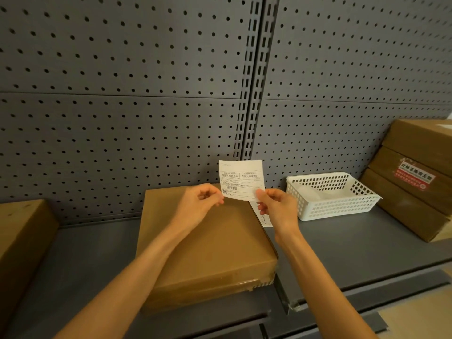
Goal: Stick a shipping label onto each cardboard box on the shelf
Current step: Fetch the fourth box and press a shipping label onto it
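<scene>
A white shipping label [241, 178] with printed text and a barcode is held upright above the middle cardboard box [208, 243]. My left hand [199, 203] pinches its lower left corner. My right hand [276, 207] pinches its lower right corner, and a strip of white backing paper [265, 220] hangs down behind that hand. The middle box lies flat on the grey shelf [342, 248] and its top is bare brown cardboard. Another cardboard box [22, 231] stands at the left edge.
A white plastic basket [330, 194] sits on the shelf right of the middle box. Beyond it, at the far right, is a stack of cardboard boxes [415, 182], one with a red sticker. A grey pegboard wall [146, 94] backs the shelf.
</scene>
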`<action>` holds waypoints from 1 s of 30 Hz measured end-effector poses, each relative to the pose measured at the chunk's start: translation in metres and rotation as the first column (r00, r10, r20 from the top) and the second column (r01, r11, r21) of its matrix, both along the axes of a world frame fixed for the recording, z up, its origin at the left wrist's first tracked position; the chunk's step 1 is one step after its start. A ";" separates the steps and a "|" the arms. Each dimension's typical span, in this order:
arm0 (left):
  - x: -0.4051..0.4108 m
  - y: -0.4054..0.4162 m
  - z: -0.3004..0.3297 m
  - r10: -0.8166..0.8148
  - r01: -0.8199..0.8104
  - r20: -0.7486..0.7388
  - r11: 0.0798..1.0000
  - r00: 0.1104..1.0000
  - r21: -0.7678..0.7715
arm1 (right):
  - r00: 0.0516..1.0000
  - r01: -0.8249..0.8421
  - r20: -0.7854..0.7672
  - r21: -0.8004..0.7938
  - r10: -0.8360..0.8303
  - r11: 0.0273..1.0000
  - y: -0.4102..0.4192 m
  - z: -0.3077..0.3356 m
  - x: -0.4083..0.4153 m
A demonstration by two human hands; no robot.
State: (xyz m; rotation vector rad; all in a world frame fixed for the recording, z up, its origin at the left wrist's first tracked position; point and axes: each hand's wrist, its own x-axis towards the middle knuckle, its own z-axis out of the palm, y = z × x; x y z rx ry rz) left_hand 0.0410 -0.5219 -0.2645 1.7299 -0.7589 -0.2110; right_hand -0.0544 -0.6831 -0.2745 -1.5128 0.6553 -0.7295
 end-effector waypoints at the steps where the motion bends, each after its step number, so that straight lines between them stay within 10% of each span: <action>1: 0.000 0.000 0.000 0.000 0.000 -0.001 1.000 1.000 0.003 | 1.000 -0.001 -0.002 -0.008 0.001 1.000 0.001 0.000 0.000; 15: 0.005 -0.004 -0.011 -0.051 0.049 0.065 0.998 0.997 0.033 | 0.981 0.035 -0.132 -0.603 -0.142 0.797 0.002 0.000 0.000; 30: 0.007 -0.007 -0.015 -0.086 0.081 0.134 0.996 0.987 0.042 | 0.953 -0.300 -0.232 -0.644 0.193 0.703 0.030 0.002 0.006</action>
